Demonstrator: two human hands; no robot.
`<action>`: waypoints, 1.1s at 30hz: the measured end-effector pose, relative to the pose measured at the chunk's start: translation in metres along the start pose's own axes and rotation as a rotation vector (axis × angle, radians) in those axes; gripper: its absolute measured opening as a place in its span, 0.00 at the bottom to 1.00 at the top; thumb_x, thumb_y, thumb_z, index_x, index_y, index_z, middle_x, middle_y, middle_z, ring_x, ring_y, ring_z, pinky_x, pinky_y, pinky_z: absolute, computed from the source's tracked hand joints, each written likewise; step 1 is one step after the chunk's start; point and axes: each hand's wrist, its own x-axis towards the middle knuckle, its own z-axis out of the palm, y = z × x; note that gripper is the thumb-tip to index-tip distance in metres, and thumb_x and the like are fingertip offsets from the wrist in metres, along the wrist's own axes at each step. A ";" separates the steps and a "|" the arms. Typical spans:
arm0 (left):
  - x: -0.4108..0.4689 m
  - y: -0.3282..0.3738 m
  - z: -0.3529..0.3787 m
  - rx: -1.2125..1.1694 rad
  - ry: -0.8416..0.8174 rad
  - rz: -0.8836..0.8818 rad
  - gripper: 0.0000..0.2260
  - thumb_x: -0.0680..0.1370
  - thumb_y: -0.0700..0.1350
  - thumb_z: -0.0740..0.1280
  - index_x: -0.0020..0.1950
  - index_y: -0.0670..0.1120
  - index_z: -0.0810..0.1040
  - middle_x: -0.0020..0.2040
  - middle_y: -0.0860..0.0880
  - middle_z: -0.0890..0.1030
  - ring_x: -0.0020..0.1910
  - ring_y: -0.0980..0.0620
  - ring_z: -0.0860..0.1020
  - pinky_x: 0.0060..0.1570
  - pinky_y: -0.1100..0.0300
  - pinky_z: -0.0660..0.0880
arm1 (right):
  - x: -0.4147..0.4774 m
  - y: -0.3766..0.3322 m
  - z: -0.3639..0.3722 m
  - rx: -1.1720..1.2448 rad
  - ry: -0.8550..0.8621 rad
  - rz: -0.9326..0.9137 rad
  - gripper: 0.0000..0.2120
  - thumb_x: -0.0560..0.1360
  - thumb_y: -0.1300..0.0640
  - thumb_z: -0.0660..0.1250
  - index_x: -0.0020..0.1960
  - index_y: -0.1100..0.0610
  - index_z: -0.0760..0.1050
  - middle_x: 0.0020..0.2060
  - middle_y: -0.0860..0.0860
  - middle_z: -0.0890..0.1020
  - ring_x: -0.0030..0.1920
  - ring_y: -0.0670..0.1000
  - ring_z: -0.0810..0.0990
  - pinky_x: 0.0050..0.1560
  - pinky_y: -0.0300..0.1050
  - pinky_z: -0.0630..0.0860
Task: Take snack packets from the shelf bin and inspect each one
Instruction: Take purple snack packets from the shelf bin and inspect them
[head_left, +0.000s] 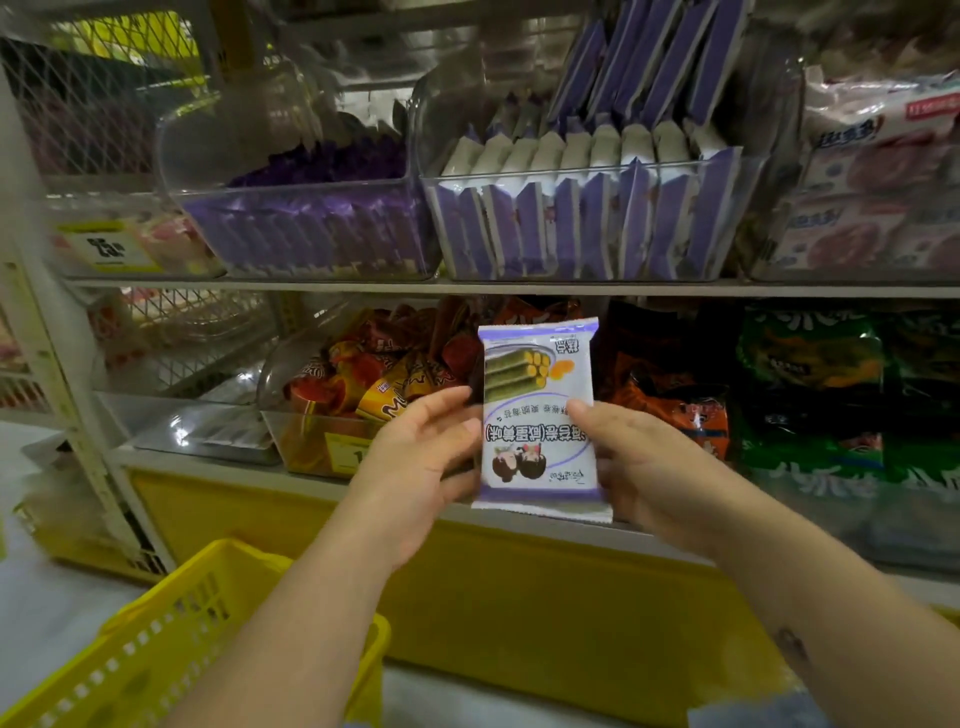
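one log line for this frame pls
phase: inspect | left hand: holds packet | right hand: holds packet | print: upside down

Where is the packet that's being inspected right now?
Centre of the head view: the snack packet is held upside down between the left hand and right hand, in front of the lower shelf, below the clear bin of purple packets.

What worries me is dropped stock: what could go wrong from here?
The snack packet is pinched at its side edges by the left hand and right hand; a loosened grip could let it fall, and the yellow basket sits off to the left, not beneath it. Its print faces the camera upside down, so inspection details might be misread.
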 end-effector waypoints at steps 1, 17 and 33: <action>0.000 -0.001 0.003 0.096 0.089 0.070 0.12 0.78 0.36 0.65 0.59 0.49 0.77 0.56 0.49 0.83 0.51 0.53 0.83 0.43 0.58 0.81 | 0.002 0.002 0.003 -0.070 0.095 -0.086 0.19 0.76 0.45 0.63 0.60 0.56 0.78 0.51 0.57 0.85 0.55 0.61 0.82 0.56 0.60 0.79; -0.006 -0.013 0.015 0.116 -0.052 0.090 0.22 0.80 0.36 0.64 0.71 0.52 0.69 0.61 0.49 0.81 0.57 0.50 0.81 0.54 0.47 0.80 | 0.004 0.016 0.019 -0.441 0.148 -0.308 0.24 0.77 0.61 0.68 0.64 0.35 0.70 0.59 0.44 0.77 0.56 0.39 0.79 0.54 0.35 0.78; 0.001 0.001 -0.013 0.653 0.019 0.395 0.26 0.74 0.45 0.73 0.67 0.62 0.69 0.55 0.68 0.77 0.55 0.70 0.75 0.48 0.71 0.76 | -0.006 0.004 0.010 -0.844 0.251 -0.467 0.29 0.67 0.57 0.78 0.65 0.42 0.75 0.50 0.33 0.80 0.51 0.30 0.77 0.47 0.27 0.76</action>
